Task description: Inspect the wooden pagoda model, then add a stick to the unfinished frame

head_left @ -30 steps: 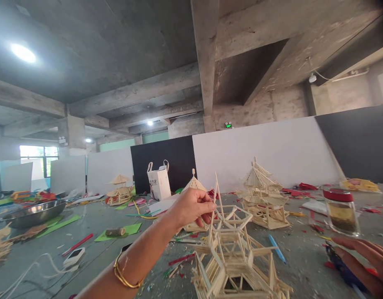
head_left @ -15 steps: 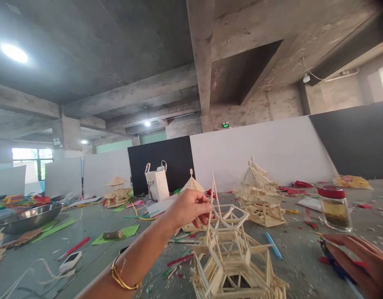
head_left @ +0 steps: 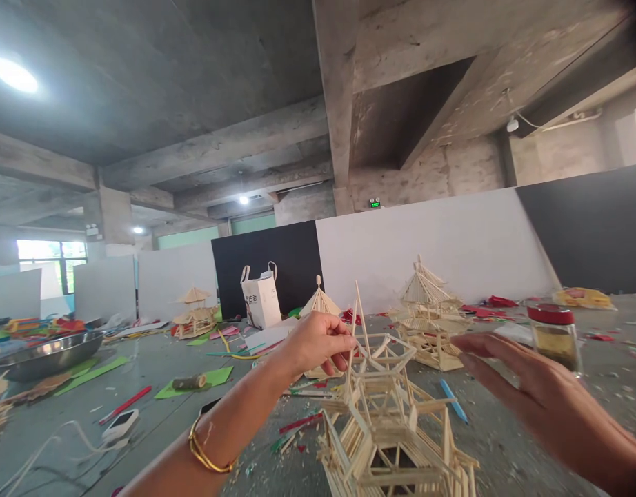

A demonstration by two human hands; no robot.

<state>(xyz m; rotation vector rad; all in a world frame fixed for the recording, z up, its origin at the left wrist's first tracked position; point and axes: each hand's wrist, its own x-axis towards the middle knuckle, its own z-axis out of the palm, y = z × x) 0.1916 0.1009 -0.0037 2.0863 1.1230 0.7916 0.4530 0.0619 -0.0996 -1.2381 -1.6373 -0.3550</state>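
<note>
My left hand [head_left: 325,342] pinches a thin wooden stick [head_left: 354,310] that stands nearly upright at the left side of a pagoda-like model's top. The pale stick model [head_left: 395,421] has stacked open frames and sits in front of me. A second thin stick leans close beside the held one; whether their tops touch I cannot tell. My right hand [head_left: 535,386] hovers to the right of the model. Its fingers are stretched out and nothing shows in them. Behind that hand stands a glass jar with a red lid [head_left: 550,331], partly hidden by it.
Finished-looking stick pavilions [head_left: 426,317] stand farther back. A blue pen [head_left: 454,402] lies right of the model. On the left are a metal bowl [head_left: 49,355], a small wood log [head_left: 188,382], a red pen [head_left: 125,404] and a white device [head_left: 120,424]. A paper bag [head_left: 261,300] stands behind.
My right hand has come up and left from the lower right, away from a dark blue item on the table, toward the model. My left hand keeps its pinch on the stick.
</note>
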